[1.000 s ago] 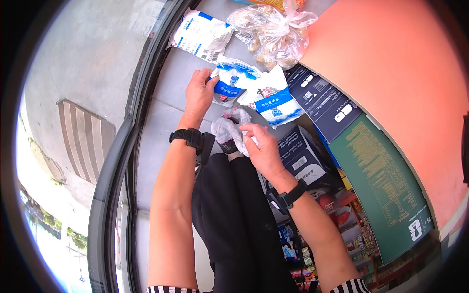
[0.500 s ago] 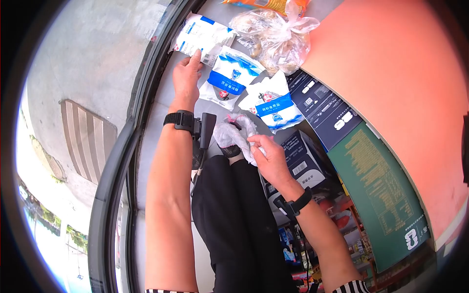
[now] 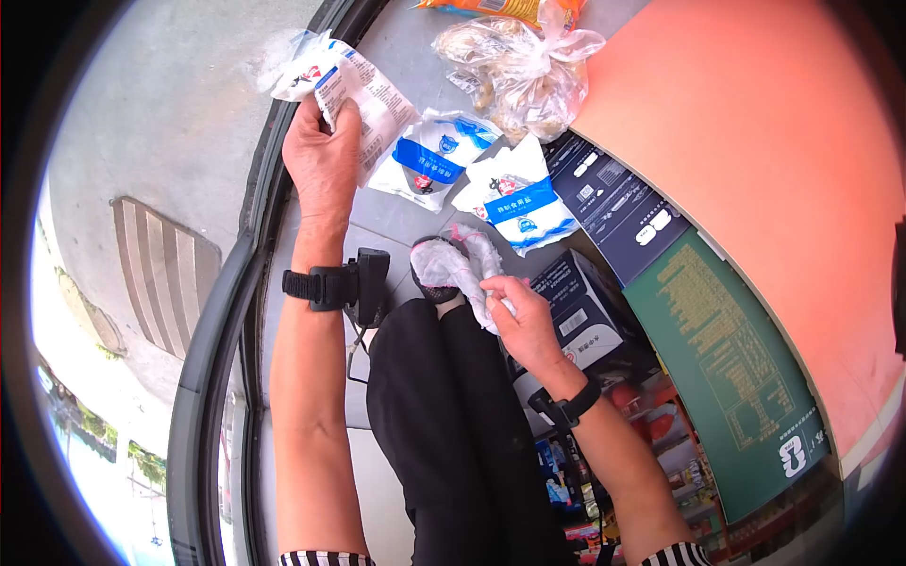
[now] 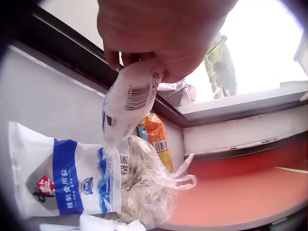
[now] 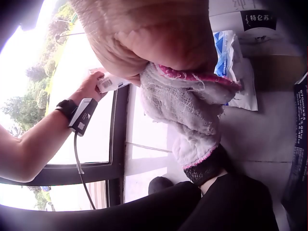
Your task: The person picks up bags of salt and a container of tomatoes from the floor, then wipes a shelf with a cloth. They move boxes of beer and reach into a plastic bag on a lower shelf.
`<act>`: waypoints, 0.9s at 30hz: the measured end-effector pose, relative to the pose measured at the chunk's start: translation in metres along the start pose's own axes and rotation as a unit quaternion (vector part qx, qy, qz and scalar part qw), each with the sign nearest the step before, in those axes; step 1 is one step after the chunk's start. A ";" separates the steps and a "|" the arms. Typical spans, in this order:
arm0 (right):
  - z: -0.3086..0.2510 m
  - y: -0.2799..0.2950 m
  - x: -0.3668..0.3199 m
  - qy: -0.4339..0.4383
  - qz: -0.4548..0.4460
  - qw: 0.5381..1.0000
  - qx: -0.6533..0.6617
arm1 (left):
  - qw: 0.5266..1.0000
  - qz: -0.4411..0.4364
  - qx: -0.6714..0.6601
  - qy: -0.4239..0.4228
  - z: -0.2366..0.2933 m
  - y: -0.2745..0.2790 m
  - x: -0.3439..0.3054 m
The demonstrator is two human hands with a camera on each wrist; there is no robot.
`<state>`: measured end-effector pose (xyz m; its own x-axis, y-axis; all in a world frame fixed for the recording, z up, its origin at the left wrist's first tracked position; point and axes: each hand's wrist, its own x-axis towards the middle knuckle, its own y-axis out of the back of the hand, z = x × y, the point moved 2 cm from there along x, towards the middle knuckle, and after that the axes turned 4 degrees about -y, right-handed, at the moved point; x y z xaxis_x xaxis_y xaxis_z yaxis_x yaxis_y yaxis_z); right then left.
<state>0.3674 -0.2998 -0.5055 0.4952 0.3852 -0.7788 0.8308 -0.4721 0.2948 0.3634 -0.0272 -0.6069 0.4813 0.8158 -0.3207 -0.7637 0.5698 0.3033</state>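
Observation:
My left hand grips a white salt packet by its near side, holding it tilted beside the window frame. In the left wrist view, the packet's barcode side shows below the fingers. Two more white-and-blue salt packets lie on the grey ledge: one just right of the left hand, another farther right. My right hand pinches a crumpled whitish cloth with pink edging, which hangs over the person's dark shoe. The right wrist view shows the cloth's loose, frayed gauze weave.
A knotted clear bag of lumpy pieces and an orange packet lie at the far end. The black window frame borders the left. Along the right are a dark blue box, a green panel and an orange-pink board.
My left hand let go of the nearer salt packet, moved up to the far one and lifted it leftward over the window frame. My right hand keeps the cloth, shifting slightly.

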 end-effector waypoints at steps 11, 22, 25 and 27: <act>-0.001 0.003 0.000 0.002 -0.010 1.000 -0.009 | 0.910 -0.058 0.395 -0.116 -0.020 0.059 -0.064; -0.007 -0.001 0.001 -0.005 -0.029 1.000 -0.002 | 0.841 -0.092 0.529 0.062 -0.079 0.050 -0.027; -0.007 -0.003 -0.001 0.019 -0.030 0.999 -0.007 | 0.851 -0.053 0.522 0.013 -0.079 0.053 -0.036; -0.008 -0.002 -0.004 0.009 -0.032 0.999 -0.002 | 0.870 -0.056 0.490 0.024 -0.083 0.056 -0.028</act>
<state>0.3656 -0.2940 -0.4989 0.4461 0.4284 -0.7858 0.8614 -0.4438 0.2471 0.2719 -0.0263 -0.6560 0.4925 0.7575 -0.4285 0.0315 0.4765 0.8786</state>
